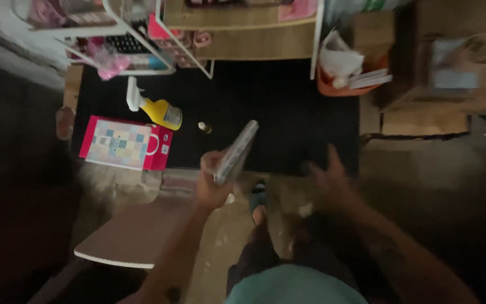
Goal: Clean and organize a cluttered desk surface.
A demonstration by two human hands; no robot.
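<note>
My left hand (212, 183) grips a flat, greyish packet or thin book (236, 152), held edge-on and tilted over the front edge of a black mat (277, 112). My right hand (327, 174) is held out with fingers spread and nothing in it, over the mat's near right edge. On the mat lie a yellow spray bottle with a white trigger (156, 108), a pink box with a patchwork picture (125, 143) and a small bottle (204, 128). My foot in a dark sandal (258, 200) shows below the packet.
A white wire rack (125, 45) with pink items stands at the back left, a wooden shelf (248, 34) behind the mat. Cardboard boxes (440, 62) and an orange basket with a white bag (341, 70) sit at right. A pale board (130, 239) lies near my left arm.
</note>
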